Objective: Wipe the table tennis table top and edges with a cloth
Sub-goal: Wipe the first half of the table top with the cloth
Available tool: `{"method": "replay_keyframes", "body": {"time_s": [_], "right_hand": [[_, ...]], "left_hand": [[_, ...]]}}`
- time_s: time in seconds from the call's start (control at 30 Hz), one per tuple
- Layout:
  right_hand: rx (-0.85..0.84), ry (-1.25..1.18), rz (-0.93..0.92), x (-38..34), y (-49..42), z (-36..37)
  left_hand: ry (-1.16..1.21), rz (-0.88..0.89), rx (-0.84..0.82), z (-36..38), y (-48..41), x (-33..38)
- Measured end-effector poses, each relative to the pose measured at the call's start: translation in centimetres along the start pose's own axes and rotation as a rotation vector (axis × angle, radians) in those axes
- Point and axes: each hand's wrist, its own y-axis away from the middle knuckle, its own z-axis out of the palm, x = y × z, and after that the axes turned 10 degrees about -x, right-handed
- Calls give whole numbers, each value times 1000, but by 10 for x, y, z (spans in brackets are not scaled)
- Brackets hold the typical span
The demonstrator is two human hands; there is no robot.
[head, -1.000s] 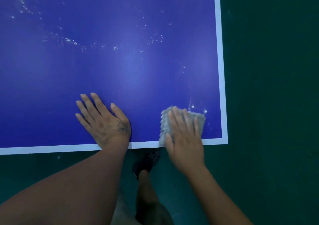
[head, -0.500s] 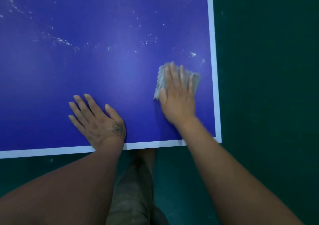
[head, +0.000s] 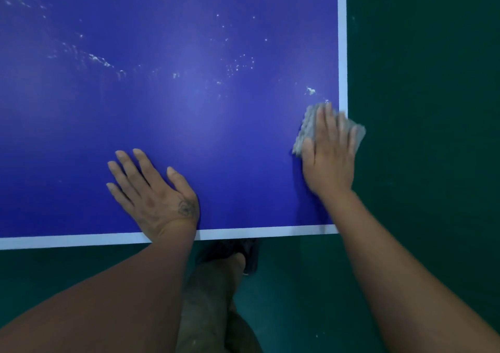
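The grey cloth [head: 307,128] lay at the right side of the blue table top [head: 189,103]. It covered the white side line [head: 342,41] near the corner, and one part of it reached out over the edge. The right hand [head: 330,155] pressed flat on the cloth with straight fingers that were not curled around it; the hand was blurred. The step in hand seemed to be wiping the surface toward the right edge. White specks [head: 310,90] lay just beyond the cloth, and more lay further across the top, so the next move probably called for a stroke over them with steady pressure. The left hand [head: 154,195] rested open on the table near the front line, holding nothing.
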Motion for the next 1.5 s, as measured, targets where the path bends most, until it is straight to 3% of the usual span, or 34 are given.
{"method": "replay_keyframes", "body": {"time_s": [0.17,0.47,0.67,0.83,0.97,1.1,1.3,1.5], "right_hand": [[18,-23,61,-8,-30,-9],[2,-15,-40,-22,130,48],[16,49,-92,-24,22,11],[-7,-46,-77,-41,-92,-33],[-23,-191,-96,-51,-100,-41],[5,-204,-224,-34,-54,-27],[-70,38,-541,24,10,-8],[-131,187,-643,45,-53,-33]], "left_hand": [[-1,1,-2,-1,0,0],[28,10,-10,-2,1,1],[26,1,-12,-2,0,1],[28,0,0,-1,-1,1],[31,-2,6,-2,-1,1],[19,-41,-38,-5,0,5],[35,-53,-64,-13,1,10],[47,-59,-77,-18,1,14]]}}
